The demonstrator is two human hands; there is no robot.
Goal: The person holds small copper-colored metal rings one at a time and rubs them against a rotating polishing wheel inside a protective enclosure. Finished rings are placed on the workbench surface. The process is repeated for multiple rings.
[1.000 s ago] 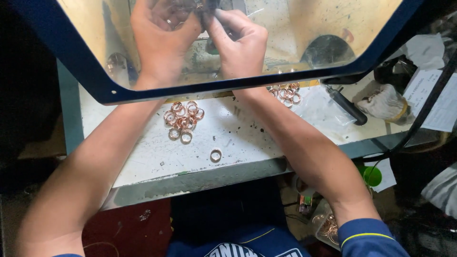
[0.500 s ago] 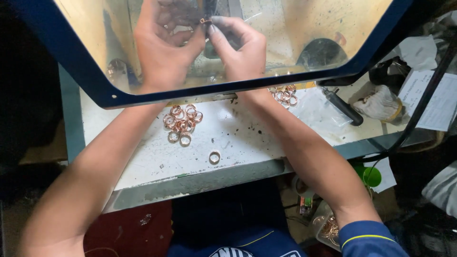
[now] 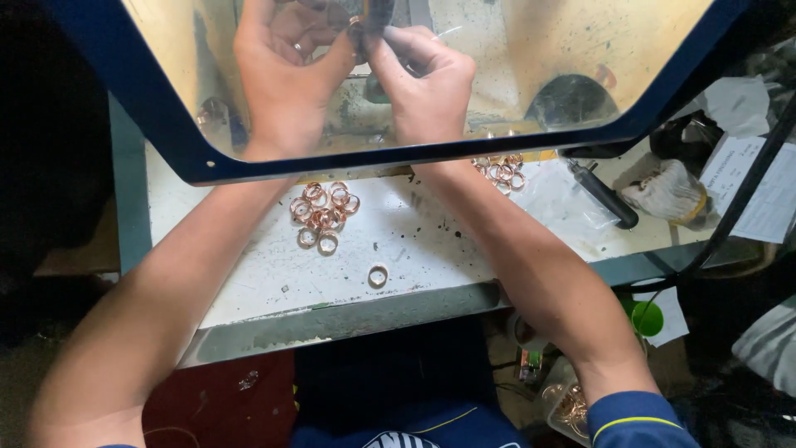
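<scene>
Copper ring (image 3: pixel 355 21) pinched between left hand (image 3: pixel 286 75) and right hand (image 3: pixel 427 83) behind the shield (image 3: pixel 414 153); loose rings (image 3: pixel 323 211) piled at seven o'clock.

Copper-pink rings (image 3: pixel 324 209) lie on a white, black-speckled bench top (image 3: pixel 414 241), behind a dark-blue-framed amber shield (image 3: pixel 191 158).

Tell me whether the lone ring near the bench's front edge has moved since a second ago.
No. The lone ring sits the same way below the ring pile.
</scene>
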